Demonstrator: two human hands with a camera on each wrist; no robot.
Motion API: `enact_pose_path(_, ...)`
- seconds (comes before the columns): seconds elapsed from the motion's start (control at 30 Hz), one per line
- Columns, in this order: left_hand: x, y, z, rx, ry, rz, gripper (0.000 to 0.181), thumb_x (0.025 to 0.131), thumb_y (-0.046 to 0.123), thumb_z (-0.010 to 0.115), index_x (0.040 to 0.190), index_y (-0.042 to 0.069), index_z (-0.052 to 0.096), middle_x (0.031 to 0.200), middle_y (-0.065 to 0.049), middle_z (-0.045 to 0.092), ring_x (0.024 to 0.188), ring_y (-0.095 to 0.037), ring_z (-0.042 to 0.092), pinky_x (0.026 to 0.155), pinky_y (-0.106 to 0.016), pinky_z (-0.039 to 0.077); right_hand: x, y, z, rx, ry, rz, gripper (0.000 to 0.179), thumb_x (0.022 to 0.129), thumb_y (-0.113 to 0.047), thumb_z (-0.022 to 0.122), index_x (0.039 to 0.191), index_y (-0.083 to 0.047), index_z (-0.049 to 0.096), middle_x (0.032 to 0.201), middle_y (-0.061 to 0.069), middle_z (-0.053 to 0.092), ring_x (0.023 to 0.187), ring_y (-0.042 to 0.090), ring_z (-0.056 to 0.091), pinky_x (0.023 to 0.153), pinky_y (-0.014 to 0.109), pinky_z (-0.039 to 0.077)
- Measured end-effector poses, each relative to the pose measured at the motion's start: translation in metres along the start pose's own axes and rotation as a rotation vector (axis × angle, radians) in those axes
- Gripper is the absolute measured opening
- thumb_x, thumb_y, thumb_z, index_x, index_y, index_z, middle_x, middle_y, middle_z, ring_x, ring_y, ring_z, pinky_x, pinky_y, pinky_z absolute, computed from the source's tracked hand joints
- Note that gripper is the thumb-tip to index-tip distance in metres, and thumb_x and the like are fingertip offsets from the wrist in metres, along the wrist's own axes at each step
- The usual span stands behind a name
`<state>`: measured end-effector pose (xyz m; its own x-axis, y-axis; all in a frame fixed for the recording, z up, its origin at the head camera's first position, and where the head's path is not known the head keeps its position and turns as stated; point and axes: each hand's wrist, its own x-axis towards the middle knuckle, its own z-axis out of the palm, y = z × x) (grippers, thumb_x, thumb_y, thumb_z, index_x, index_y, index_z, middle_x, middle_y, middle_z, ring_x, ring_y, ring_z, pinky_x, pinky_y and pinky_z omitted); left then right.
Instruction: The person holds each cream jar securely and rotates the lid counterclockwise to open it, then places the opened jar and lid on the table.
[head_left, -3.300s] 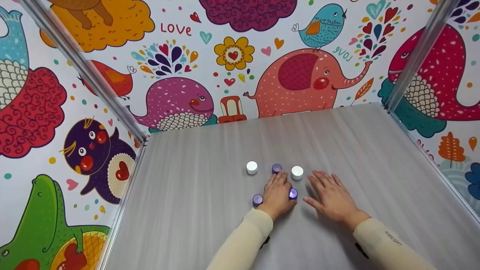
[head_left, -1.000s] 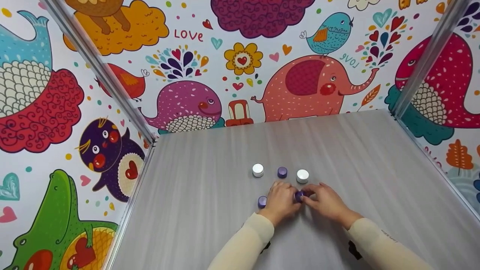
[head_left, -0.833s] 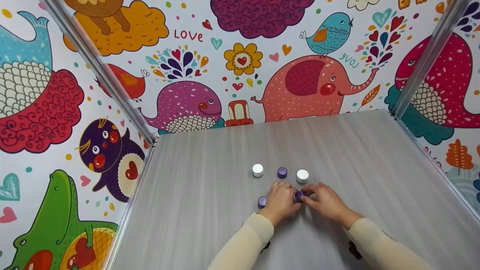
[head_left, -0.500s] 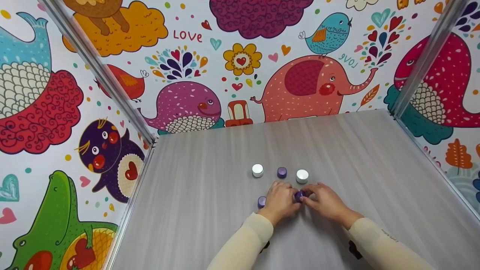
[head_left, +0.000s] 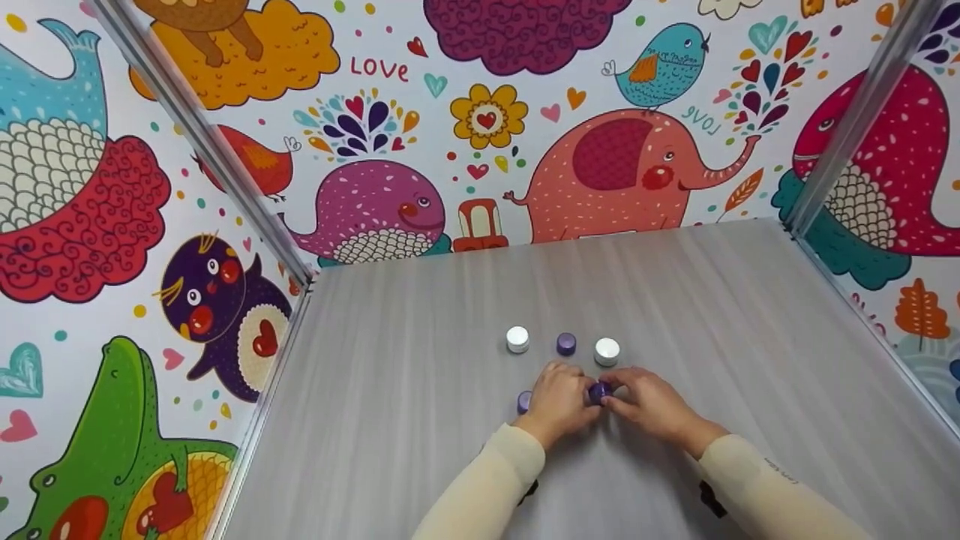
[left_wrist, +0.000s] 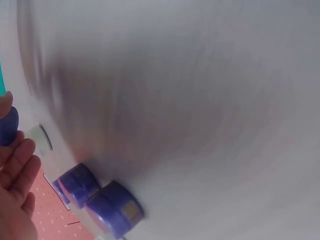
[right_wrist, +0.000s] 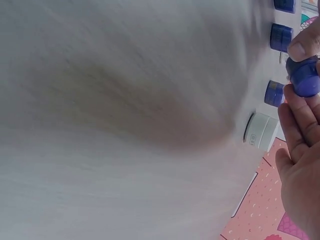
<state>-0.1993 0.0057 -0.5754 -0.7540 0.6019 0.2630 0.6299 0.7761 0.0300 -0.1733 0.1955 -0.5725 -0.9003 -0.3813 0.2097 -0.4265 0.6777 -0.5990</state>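
Between both hands, a small purple jar [head_left: 599, 392] is held just above the grey tabletop. My left hand [head_left: 560, 397] grips its left side. From the right, my right hand [head_left: 651, 401] pinches it between thumb and fingers. In the right wrist view, the held purple jar [right_wrist: 306, 80] shows a lighter and a darker part; whether these are separate pieces I cannot tell. Another purple jar [head_left: 524, 402] stands beside the left hand, partly covered by it. Behind the hands stands one more purple jar [head_left: 566, 343], flanked by a left white jar [head_left: 517, 340] and a right white jar [head_left: 607, 352].
The grey tabletop [head_left: 420, 337] is bounded by walls printed with cartoon animals [head_left: 615, 180]. Metal posts [head_left: 199, 142] stand at the corners. In the left wrist view, a purple jar [left_wrist: 115, 210] stands close to its neighbour [left_wrist: 79, 185].
Since the earliest frame, the right hand has moved left and taken hold of the purple jar, with the left hand also gripping it. Over the last second the hands barely move.
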Motion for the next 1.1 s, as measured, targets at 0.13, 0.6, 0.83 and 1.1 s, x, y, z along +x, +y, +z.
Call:
enact_pose_path(0.13, -0.0002, -0.0004, 0.0008, 0.011, 0.007, 0.001, 0.03, 0.078, 0.047, 0.076, 0.093, 0.022, 0.079, 0.081, 0.009, 0.063, 0.081, -0.013, 0.061, 0.086, -0.027, 0.042, 0.0003, 0.0002, 0.0001, -0.002, -0.005, -0.013, 0.026, 0.089, -0.017, 0.074, 0.113, -0.007, 0.069, 0.106, -0.001, 0.069, 0.099, 0.022, 0.062, 0.087, 0.047, 0.049)
enact_pose_path(0.6, -0.0018, -0.0007, -0.0001, 0.026, 0.085, 0.017, 0.034, 0.075, 0.05, 0.078, 0.094, 0.021, 0.079, 0.082, 0.008, 0.065, 0.079, -0.014, 0.06, 0.081, -0.028, 0.042, 0.0035, -0.0006, -0.0005, -0.006, 0.0, 0.142, 0.023, 0.098, -0.032, 0.063, 0.102, -0.012, 0.072, 0.092, -0.007, 0.068, 0.08, 0.011, 0.061, 0.074, 0.038, 0.051)
enact_pose_path(0.83, -0.0015, -0.0021, 0.0002, 0.034, 0.076, 0.015, 0.032, 0.075, 0.047, 0.077, 0.092, 0.021, 0.079, 0.082, 0.008, 0.064, 0.08, -0.015, 0.061, 0.085, -0.028, 0.043, 0.0046, -0.0016, -0.0002, 0.037, -0.005, 0.091, 0.02, 0.089, -0.018, 0.072, 0.107, -0.011, 0.07, 0.1, -0.002, 0.07, 0.092, 0.018, 0.067, 0.081, 0.043, 0.053)
enact_pose_path(1.1, -0.0009, -0.004, 0.0023, 0.035, 0.089, 0.016, 0.031, 0.075, 0.047, 0.078, 0.094, 0.022, 0.08, 0.083, 0.008, 0.066, 0.081, -0.014, 0.061, 0.086, -0.028, 0.043, 0.0049, -0.0036, -0.002, 0.029, 0.008, 0.006, 0.032, 0.081, -0.008, 0.074, 0.113, -0.006, 0.067, 0.107, 0.003, 0.069, 0.099, 0.027, 0.066, 0.086, 0.048, 0.051)
